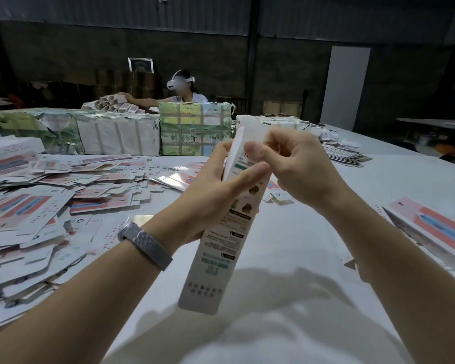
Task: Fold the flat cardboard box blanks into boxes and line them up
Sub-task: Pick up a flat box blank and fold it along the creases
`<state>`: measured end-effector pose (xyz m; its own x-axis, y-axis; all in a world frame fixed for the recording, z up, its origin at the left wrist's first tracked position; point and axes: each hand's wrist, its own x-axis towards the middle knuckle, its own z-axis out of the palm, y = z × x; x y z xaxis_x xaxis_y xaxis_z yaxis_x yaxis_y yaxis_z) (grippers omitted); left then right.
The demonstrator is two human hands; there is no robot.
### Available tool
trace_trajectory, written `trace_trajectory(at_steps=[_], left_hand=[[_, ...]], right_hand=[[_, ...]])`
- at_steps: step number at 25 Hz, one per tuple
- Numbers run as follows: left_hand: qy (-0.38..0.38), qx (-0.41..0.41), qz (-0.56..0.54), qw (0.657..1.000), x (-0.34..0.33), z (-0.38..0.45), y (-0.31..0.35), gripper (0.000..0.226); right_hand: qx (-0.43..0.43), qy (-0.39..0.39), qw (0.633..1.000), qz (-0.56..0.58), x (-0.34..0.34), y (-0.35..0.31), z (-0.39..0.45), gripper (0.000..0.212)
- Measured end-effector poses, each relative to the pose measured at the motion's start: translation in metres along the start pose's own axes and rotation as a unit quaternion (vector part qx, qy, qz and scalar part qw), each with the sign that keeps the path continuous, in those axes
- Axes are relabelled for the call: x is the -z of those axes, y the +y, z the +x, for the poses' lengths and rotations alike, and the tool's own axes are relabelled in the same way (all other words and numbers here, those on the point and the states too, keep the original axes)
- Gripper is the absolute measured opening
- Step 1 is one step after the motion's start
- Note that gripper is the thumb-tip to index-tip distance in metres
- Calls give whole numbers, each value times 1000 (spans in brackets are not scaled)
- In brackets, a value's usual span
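Note:
A long, narrow white box (216, 256) with dark print is held upright and tilted over the table, its lower end toward me. My left hand (216, 185) grips its upper middle, thumb across the printed face. My right hand (294, 164) pinches the blurred top flap at the box's far end. A wide heap of flat white and pink box blanks (45, 206) covers the table on the left. A folded box with a pink and blue panel (436, 232) lies at the right edge.
Wrapped bundles (195, 130) stand in a row across the far side of the white table (286, 232). A person in a headset (181, 86) works behind them. More flat blanks (344, 153) lie at the far right.

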<state>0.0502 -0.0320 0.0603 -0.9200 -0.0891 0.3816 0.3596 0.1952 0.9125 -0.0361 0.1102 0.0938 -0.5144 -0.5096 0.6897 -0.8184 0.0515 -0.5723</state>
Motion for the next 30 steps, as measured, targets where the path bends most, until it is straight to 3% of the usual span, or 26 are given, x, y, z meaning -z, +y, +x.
trace_trajectory(at_steps=[3,5,8,12,19,25,30], left_hand=[[43,-56,-37,997,-5,-1,-3,67],[66,-90,-69,991,-11,-2,-5,71],[77,-106,-124,984,-20,-3,-6,58],[94,-125,-124,980,-27,-5,-4,44],[86,-121,-110,983,-29,-5,-2,15],[71,-72,-160,982,-32,-7,1,13],[54,-43,-148,987,-31,-6,2,15]], right_hand=[[17,37,995,91,-12,0,-3,15],[17,60,987,146,-22,0,-8,18],[5,105,974,200,-33,-1,-13,24],[-11,118,969,217,-37,1,-14,17],[-16,96,951,292,-39,2,-14,13],[-56,112,959,254,-35,3,-14,16],[-79,100,937,325,-31,5,-16,10]])
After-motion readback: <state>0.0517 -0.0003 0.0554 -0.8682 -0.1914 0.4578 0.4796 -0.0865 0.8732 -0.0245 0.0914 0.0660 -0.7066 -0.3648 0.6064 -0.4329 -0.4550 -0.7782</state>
